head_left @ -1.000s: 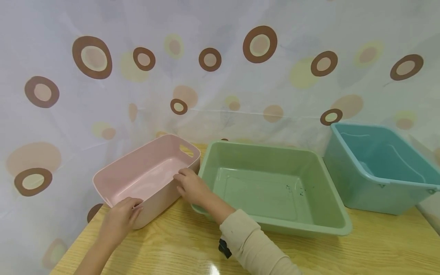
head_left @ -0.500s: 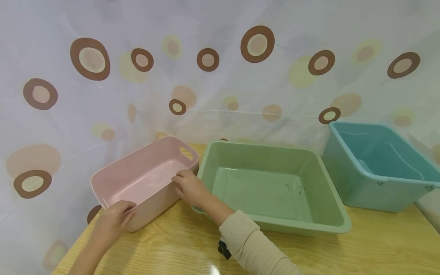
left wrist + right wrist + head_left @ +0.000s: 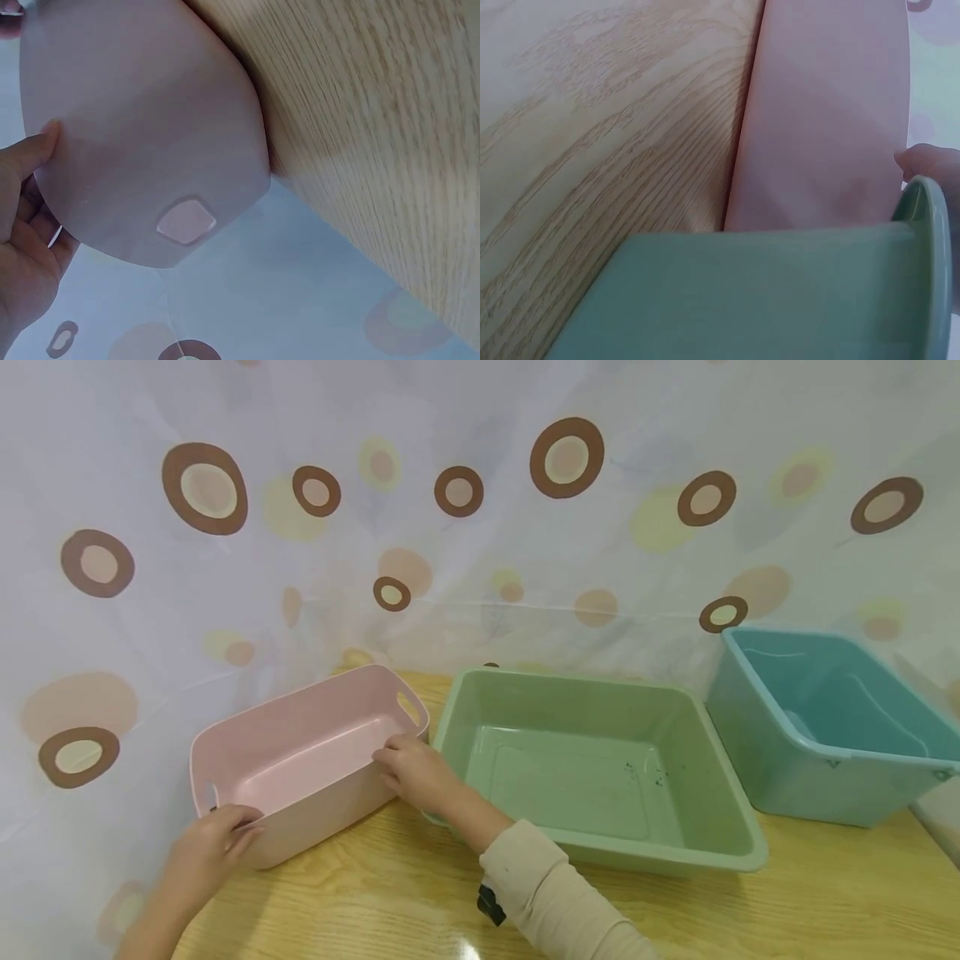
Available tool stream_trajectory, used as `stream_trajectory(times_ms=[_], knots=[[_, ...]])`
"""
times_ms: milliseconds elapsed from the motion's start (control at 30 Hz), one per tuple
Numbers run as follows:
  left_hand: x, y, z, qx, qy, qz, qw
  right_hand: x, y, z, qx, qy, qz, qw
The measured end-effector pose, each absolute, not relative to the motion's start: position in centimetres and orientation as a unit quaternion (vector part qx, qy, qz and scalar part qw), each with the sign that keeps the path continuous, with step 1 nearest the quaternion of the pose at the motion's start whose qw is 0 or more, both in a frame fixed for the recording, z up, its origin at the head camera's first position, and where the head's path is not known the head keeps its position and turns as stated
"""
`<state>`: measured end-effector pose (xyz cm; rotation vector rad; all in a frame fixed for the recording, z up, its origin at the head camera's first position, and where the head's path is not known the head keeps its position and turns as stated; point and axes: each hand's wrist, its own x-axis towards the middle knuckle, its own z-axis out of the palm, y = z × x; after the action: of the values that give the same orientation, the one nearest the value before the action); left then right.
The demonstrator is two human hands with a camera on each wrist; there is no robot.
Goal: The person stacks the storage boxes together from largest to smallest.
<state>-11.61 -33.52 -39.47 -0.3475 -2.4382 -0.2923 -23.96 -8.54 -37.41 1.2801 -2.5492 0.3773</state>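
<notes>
A pink plastic bin [image 3: 330,810] with an oval cut-out handle at each end stands on the left of the wooden table. My left hand [image 3: 212,847] grips its rim at the near left corner. In the left wrist view, the thumb [image 3: 46,141] presses the outer wall while the other fingers go behind the rim. Farther along the same long side, my right hand [image 3: 420,774] pinches the rim, its fingers over the inside. The right wrist view shows that thumb [image 3: 913,159] at the rim, with the rest of the hand partly hidden behind the green basin [image 3: 780,292].
Right beside the pink bin sits the wide, shallow green basin [image 3: 570,852], with small dark specks on its floor. A deeper blue bin [image 3: 810,789] is at the far right. Behind the wooden table [image 3: 375,910] hangs a patterned curtain [image 3: 495,552].
The pink bin has turned, its left end shifting left and toward me. My left hand has travelled left with it; my right hand has shifted only slightly down.
</notes>
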Motion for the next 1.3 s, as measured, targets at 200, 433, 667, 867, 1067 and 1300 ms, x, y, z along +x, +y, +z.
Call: stream_trajectory(times_ms=[200,433,667,867,1067,1300], knots=[[-11.3,-34.2,-39.4,-0.113,-0.938,-0.112,0.308,-23.9,-8.9,-37.2,0.481,-0.851,0.111,0.181],[-11.1,-35.7,-39.4,-0.114,-0.939,-0.119,0.301,-23.6,-9.4,-36.8,0.499,-0.836,0.11,0.201],[-10.8,-37.3,-39.2,-0.115,-0.935,-0.127,0.311,-23.7,-9.3,-36.7,0.49,-0.846,0.069,0.198],[-10.4,-38.4,-38.9,-0.109,-0.935,-0.113,0.318,-23.3,-9.3,-36.6,0.501,-0.845,0.064,0.177],[-10.0,-39.0,-39.2,-0.109,-0.928,-0.104,0.342,-22.2,-9.5,-36.8,0.514,-0.832,0.067,0.195],[-10.0,-38.9,-39.4,-0.112,-0.935,-0.082,0.325,-21.7,-9.5,-37.4,0.513,-0.831,0.071,0.204]])
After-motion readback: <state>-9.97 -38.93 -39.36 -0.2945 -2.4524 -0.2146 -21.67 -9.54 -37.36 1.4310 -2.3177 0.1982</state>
